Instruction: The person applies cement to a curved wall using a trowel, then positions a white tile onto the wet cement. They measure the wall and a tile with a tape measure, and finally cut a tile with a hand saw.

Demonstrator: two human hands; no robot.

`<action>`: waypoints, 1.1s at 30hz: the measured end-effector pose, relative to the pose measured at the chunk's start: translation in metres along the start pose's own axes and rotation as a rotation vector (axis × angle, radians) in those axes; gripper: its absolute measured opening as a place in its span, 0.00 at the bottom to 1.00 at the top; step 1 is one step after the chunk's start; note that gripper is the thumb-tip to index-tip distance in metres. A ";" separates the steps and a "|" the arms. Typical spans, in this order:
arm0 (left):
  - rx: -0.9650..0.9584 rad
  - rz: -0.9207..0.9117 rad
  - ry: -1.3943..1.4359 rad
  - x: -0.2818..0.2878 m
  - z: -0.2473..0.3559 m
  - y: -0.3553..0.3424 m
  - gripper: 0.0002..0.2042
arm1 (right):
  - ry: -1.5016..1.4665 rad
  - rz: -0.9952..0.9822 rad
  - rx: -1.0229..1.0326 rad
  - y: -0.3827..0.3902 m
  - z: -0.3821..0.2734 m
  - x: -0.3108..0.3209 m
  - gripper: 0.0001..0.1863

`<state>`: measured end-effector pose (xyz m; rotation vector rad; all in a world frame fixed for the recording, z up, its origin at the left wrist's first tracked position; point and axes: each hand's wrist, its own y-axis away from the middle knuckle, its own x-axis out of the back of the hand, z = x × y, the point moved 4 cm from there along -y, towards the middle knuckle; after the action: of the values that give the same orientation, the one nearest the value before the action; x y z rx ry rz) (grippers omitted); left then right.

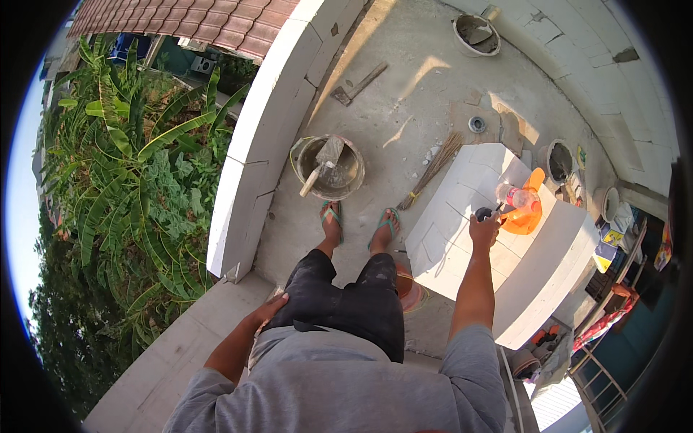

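Two hands, one clear bottle

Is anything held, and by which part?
The right hand seemingly grips a small dark object, part unclear; the left hand, on the black shorts, holds nothing visible.

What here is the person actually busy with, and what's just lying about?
Seemingly in use, at or near the right hand:
- small dark thing, at the fingers
- orange container
- clear bottle

Apparently just lying about, untouched:
- bucket with trowel
- long-handled tool
- twig broom
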<state>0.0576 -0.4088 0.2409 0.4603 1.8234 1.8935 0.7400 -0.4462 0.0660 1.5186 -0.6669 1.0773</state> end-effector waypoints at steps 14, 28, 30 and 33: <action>-0.451 0.382 -0.353 -0.080 0.043 0.006 0.34 | -0.783 -0.406 -0.053 0.087 0.019 -0.037 0.46; -0.623 -0.220 0.731 -0.076 0.014 0.037 0.31 | -0.949 -1.529 0.582 0.433 -0.143 0.005 0.33; -0.638 -0.163 0.751 -0.052 -0.012 0.037 0.32 | -0.782 -1.502 0.735 0.464 -0.149 -0.002 0.37; -0.664 -0.107 0.763 -0.022 -0.067 0.031 0.32 | -0.370 -1.294 1.193 0.522 -0.164 -0.010 0.42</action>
<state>0.0367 -0.4775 0.2695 -0.6511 1.3847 2.6272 0.2409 -0.4133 0.2879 2.5351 0.9229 0.0454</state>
